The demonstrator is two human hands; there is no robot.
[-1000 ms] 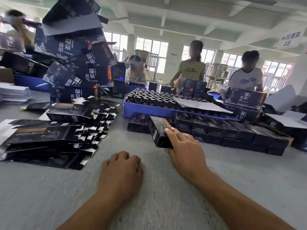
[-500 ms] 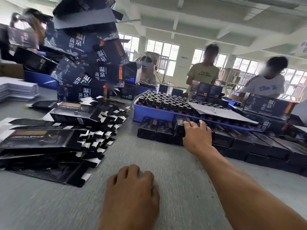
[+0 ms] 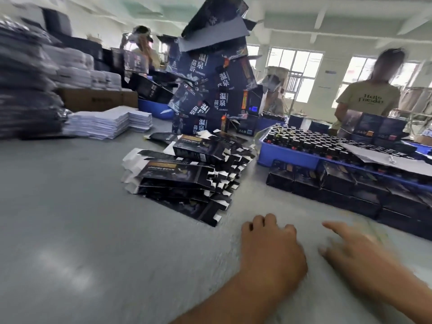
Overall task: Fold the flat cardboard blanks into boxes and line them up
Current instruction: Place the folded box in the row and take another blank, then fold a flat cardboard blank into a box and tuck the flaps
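A fanned pile of flat black cardboard blanks (image 3: 187, 176) lies on the grey table (image 3: 93, 230), just beyond my hands. To the right, folded black boxes (image 3: 350, 185) stand in rows in front of a blue tray. My left hand (image 3: 268, 249) rests on the table with its fingers curled under, holding nothing. My right hand (image 3: 355, 256) hovers blurred beside it, fingers spread and empty, short of the box rows.
A blue tray (image 3: 292, 155) holds several dark bottles, partly under a grey sheet. A tall leaning stack of dark printed cartons (image 3: 215, 85) rises behind the blanks. White paper stacks (image 3: 105, 122) lie at left. A person in a yellow shirt (image 3: 367, 99) works across the table.
My right hand has let go of the folded box in the row and pulled back toward me, empty. The view has swung left. My left hand stays on the table.
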